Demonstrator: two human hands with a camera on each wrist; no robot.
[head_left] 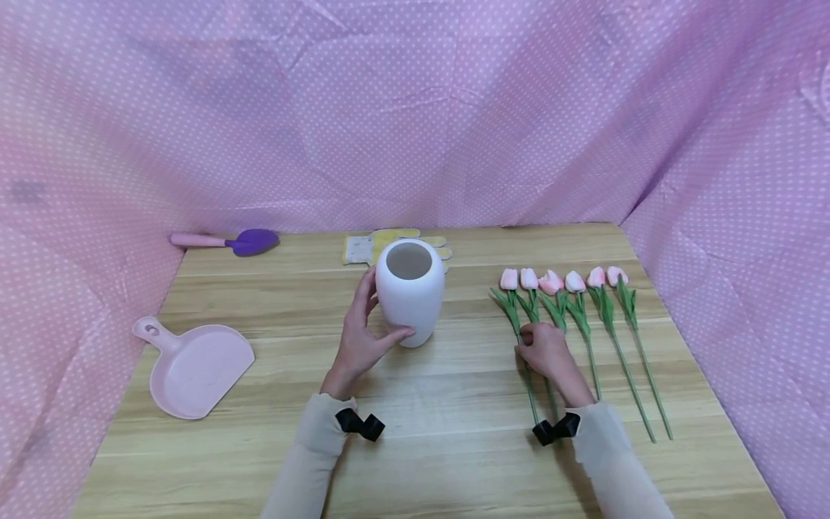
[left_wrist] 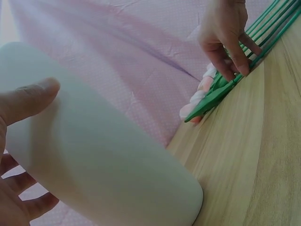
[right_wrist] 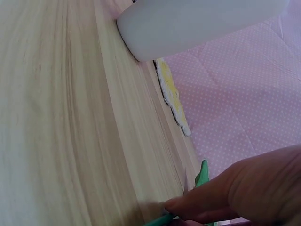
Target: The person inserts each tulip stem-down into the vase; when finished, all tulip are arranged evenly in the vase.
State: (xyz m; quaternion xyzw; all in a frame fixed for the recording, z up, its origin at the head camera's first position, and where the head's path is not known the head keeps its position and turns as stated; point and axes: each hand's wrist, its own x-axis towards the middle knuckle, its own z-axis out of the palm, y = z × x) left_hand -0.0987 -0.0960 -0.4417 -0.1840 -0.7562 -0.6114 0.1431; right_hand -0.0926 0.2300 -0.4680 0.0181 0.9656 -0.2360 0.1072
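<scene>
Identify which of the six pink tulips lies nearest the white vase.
The leftmost tulip in the head view, whose stem the right hand pinches; the other five tulips lie farther right, away from the vase.

The left hand (head_left: 360, 337) curves, thumb spread from fingers. The right hand (head_left: 549, 352) pinches downward. Both forearms (head_left: 308, 453) reach forward.

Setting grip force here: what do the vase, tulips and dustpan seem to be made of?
Vase: probably matte ceramic, given its smooth white surface without sharp glare; plastic is possible.
Tulips: likely artificial, with smooth plastic stems and leaves, going by the even green and matching shapes; petal material is unclear.
Dustpan: apparently smooth pink plastic, since tray and handle look moulded in one piece.
</scene>
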